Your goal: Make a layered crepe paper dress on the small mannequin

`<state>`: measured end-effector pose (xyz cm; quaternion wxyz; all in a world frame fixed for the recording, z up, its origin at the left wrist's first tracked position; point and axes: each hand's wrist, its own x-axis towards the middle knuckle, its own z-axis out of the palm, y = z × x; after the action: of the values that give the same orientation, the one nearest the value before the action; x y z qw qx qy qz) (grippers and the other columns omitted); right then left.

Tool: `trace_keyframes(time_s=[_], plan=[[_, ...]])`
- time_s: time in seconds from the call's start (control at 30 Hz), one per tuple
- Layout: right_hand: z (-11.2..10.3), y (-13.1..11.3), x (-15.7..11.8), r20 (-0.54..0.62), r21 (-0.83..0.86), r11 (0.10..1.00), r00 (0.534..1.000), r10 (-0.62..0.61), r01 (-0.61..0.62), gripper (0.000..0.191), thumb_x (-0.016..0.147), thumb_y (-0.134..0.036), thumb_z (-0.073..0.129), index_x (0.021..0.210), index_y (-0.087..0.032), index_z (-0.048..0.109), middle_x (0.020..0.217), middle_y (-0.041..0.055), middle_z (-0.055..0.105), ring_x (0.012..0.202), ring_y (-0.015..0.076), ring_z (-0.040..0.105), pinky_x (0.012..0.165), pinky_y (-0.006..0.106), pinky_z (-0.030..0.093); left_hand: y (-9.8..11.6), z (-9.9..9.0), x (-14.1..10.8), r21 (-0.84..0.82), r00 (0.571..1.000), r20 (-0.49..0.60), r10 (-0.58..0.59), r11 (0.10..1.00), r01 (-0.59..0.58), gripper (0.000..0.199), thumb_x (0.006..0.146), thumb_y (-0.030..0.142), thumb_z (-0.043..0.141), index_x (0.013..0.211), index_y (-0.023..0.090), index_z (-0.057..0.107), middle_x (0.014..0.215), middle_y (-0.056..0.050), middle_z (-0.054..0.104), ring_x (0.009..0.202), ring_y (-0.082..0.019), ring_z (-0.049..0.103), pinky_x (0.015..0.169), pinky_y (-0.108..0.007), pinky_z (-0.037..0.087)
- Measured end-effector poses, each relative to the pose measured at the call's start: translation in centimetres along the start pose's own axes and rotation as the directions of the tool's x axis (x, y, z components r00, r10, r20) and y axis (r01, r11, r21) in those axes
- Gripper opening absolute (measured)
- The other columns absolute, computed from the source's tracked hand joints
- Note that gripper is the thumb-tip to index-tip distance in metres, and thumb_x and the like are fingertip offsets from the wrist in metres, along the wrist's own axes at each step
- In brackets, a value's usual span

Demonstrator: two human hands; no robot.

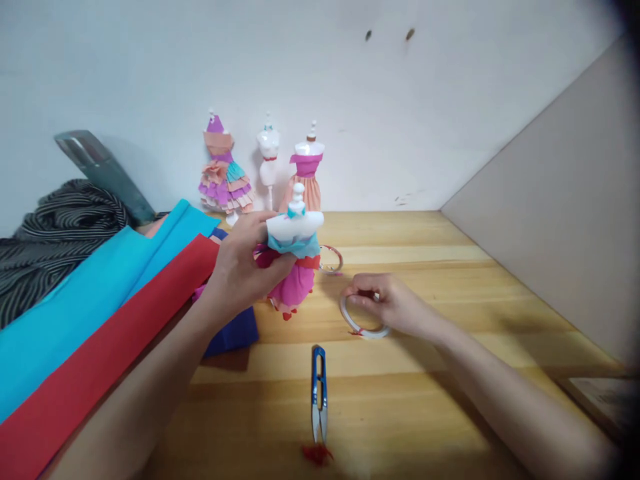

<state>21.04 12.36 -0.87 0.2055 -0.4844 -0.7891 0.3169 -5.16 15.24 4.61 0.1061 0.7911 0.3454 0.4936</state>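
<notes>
My left hand (250,257) is closed around the upper body of a small white dress form (299,227). The form wears a light blue frill and a magenta skirt (295,285) with a red waistband. To its right, my right hand (387,300) pinches a white ring (369,333), which has a bit of red thread at its lower edge. Nearer to me lies a pair of blue-handled thread snips (319,393), blades pointing at a red thread scrap (317,455). The lower end of the held form is hidden behind its skirt.
Three more dress forms stand by the wall: one in a ruffled dress (220,170), a bare one (269,150), and one in a pink top (307,165). Red fabric (130,333), blue fabric (95,287) and striped cloth (75,217) lie left. Another ring (341,257) rests behind.
</notes>
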Motion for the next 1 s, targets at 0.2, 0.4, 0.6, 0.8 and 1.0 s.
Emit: trace_keyframes(time_s=[0.2,0.4,0.6,0.8,1.0], plan=[[0.1,-1.3,0.1,0.011,-0.001,0.999,0.999,-0.039,0.039,0.025,0.086,-0.03,0.05,0.074,-0.015,0.066,0.07,0.0047,0.063,0.061,0.0136,0.052,0.056,0.025,0.037,0.4,-0.4,0.0,-0.088,0.997,0.071,0.039,0.996,-0.033,0.024,0.072,0.014,0.066,0.096,0.019,0.066,0.115,-0.009,0.063,0.106,-0.022,0.06,0.088,-0.035,0.049],[0.8,-1.4,0.3,0.019,-0.01,0.998,0.998,-0.064,0.064,0.025,0.087,-0.03,0.05,0.074,-0.015,0.066,0.069,0.0044,0.063,0.062,0.0135,0.051,0.057,0.025,0.037,0.1,-0.5,0.2,-0.032,0.997,0.035,0.074,0.997,-0.073,0.027,0.074,0.019,0.067,0.1,0.017,0.061,0.113,-0.01,0.064,0.109,-0.022,0.058,0.091,-0.035,0.047],[1.4,-1.4,0.1,0.043,0.002,1.0,0.999,-0.023,0.023,0.026,0.087,-0.031,0.048,0.074,-0.014,0.064,0.067,0.0045,0.061,0.059,0.013,0.05,0.055,0.025,0.036,-0.3,-0.9,0.3,-0.074,0.991,0.125,-0.046,0.996,0.056,0.025,0.073,0.021,0.066,0.098,0.017,0.061,0.104,-0.008,0.066,0.097,-0.021,0.061,0.084,-0.034,0.049],[1.2,-2.7,0.1,-0.046,0.017,0.997,0.996,-0.073,0.073,0.026,0.086,-0.033,0.052,0.075,-0.015,0.066,0.069,0.0058,0.064,0.062,0.0149,0.055,0.057,0.027,0.041,-0.9,-2.2,0.7,-0.164,0.977,0.192,-0.092,0.979,0.124,0.017,0.074,0.026,0.066,0.09,0.018,0.065,0.115,-0.01,0.065,0.111,-0.023,0.059,0.095,-0.038,0.045],[-1.2,-6.5,0.9,-0.488,0.243,0.957,0.873,-0.021,0.159,0.028,0.079,-0.042,0.067,0.094,-0.02,0.07,0.078,0.0063,0.07,0.07,0.018,0.063,0.061,0.03,0.051,-1.7,-3.0,1.1,-0.209,0.975,0.058,-0.216,0.952,0.223,0.008,0.074,0.025,0.062,0.073,0.017,0.065,0.098,-0.009,0.072,0.097,-0.021,0.067,0.087,-0.036,0.051]])
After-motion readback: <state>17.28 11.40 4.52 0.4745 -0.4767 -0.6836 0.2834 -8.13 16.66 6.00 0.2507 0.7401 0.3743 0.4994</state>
